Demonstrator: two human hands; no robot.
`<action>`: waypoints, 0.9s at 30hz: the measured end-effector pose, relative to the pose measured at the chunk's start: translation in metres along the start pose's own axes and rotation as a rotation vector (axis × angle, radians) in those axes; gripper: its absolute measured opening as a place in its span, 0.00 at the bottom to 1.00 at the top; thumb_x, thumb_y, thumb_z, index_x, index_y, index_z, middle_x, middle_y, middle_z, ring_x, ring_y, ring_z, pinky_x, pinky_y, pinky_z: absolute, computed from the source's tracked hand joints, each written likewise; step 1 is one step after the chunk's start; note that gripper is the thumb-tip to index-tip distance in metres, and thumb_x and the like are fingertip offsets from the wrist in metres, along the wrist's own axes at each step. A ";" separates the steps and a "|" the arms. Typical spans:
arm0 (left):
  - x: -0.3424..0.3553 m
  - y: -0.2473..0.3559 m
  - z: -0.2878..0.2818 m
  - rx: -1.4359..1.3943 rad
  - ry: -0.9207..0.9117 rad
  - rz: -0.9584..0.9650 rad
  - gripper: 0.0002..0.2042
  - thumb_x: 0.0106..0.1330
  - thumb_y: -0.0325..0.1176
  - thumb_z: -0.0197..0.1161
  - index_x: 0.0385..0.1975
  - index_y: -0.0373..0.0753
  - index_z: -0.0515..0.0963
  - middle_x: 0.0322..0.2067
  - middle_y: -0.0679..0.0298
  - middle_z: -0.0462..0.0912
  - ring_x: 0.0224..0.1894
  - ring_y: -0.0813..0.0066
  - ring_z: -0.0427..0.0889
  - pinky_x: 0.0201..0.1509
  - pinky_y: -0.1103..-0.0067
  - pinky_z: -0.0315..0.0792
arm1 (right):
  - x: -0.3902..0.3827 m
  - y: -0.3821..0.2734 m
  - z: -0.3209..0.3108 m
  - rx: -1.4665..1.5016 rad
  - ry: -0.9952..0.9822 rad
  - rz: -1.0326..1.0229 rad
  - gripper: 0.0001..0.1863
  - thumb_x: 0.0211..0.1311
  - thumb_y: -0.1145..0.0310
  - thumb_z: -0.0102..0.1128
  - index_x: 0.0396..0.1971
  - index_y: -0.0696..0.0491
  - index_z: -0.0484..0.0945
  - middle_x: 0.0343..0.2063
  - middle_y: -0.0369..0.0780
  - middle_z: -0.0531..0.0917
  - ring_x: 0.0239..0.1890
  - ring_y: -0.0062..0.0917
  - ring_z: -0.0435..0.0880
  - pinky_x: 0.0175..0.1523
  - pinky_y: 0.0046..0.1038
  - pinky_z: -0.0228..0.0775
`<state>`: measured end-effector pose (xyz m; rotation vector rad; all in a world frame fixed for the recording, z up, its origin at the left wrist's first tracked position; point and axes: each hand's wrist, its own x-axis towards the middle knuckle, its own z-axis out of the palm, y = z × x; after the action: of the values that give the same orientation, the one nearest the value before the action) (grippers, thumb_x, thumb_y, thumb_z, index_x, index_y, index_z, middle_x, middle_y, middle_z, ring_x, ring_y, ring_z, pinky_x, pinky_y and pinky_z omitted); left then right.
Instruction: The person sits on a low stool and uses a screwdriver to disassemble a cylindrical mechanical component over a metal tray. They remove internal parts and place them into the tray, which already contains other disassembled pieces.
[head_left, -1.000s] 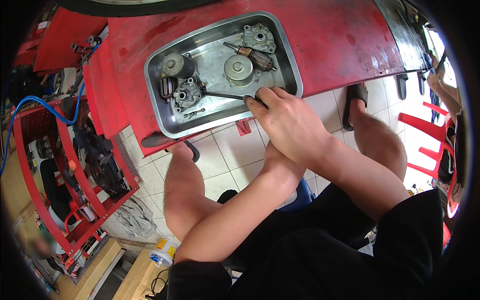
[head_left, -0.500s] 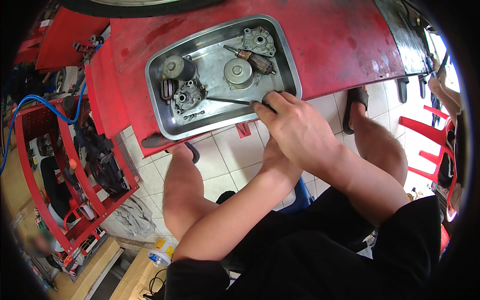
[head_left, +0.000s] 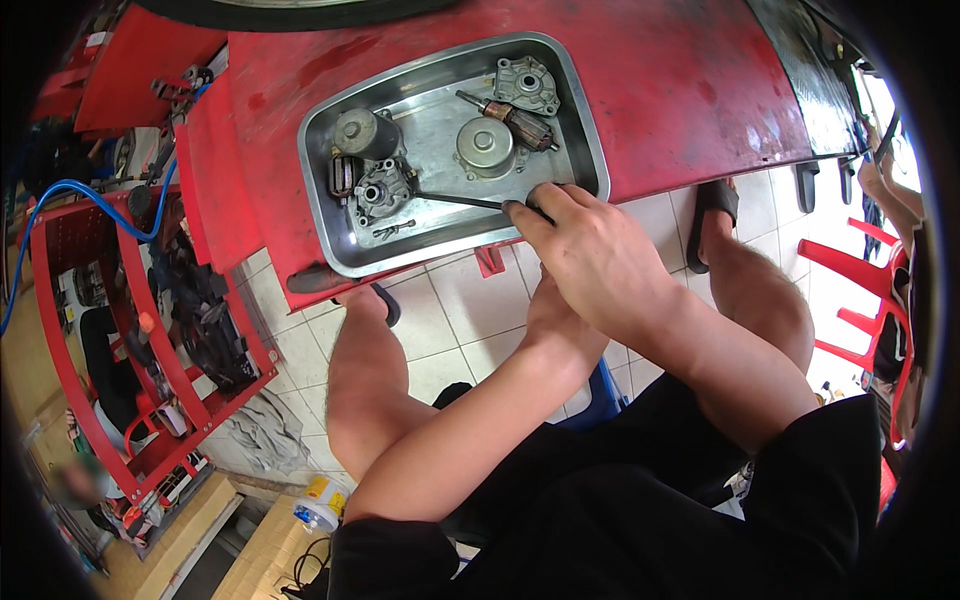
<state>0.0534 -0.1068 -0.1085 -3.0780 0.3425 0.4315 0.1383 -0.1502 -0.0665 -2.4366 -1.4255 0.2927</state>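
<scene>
My right hand (head_left: 595, 245) is closed around a thin dark rod (head_left: 460, 201) at the near right rim of a steel tray (head_left: 455, 244). The rod's far end reaches a round-centred metal housing (head_left: 382, 190) in the tray's left part; its grip end is hidden in my fingers. Under the right hand lies my left hand (head_left: 557, 312), its fingers hidden. Beside the housing are a cylindrical metal can (head_left: 366, 134), a dark armature (head_left: 343, 177) and small bolts (head_left: 393, 229). Farther right sit a second can (head_left: 486, 147), a copper-wound armature (head_left: 518, 125) and another housing (head_left: 527, 85).
The tray rests on a red worktop (head_left: 680, 90), overhanging its near edge. A red metal rack (head_left: 120, 330) with a blue hose (head_left: 90, 187) stands at left. Red plastic chairs (head_left: 850, 265) are at right. A tyre (head_left: 290, 14) shows at the far edge.
The tray and worktop sit slightly farther right in the picture. My right hand keeps its hold on the rod, and both arms are nearly still.
</scene>
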 end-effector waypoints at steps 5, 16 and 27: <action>-0.001 -0.005 -0.004 -0.042 -0.046 0.032 0.24 0.70 0.34 0.52 0.66 0.41 0.64 0.64 0.62 0.69 0.68 0.65 0.65 0.72 0.68 0.57 | -0.002 -0.002 0.000 0.031 0.016 -0.035 0.16 0.49 0.74 0.58 0.41 0.58 0.80 0.35 0.41 0.79 0.41 0.32 0.82 0.44 0.31 0.78; -0.003 -0.005 0.003 -0.250 0.026 0.002 0.23 0.68 0.33 0.55 0.63 0.40 0.69 0.60 0.60 0.73 0.66 0.62 0.69 0.70 0.65 0.60 | -0.006 0.000 -0.004 0.090 0.003 -0.096 0.19 0.50 0.73 0.56 0.44 0.59 0.81 0.36 0.42 0.79 0.42 0.34 0.82 0.45 0.32 0.78; -0.006 -0.011 0.007 -0.264 -0.109 0.005 0.21 0.68 0.34 0.56 0.61 0.39 0.71 0.56 0.58 0.76 0.63 0.62 0.72 0.69 0.66 0.62 | -0.010 -0.003 -0.008 0.107 -0.015 -0.120 0.18 0.49 0.75 0.58 0.44 0.58 0.81 0.35 0.41 0.79 0.41 0.32 0.83 0.44 0.31 0.78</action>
<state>0.0482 -0.0946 -0.1135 -3.2885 0.3128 0.6953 0.1343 -0.1587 -0.0575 -2.2591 -1.5147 0.3512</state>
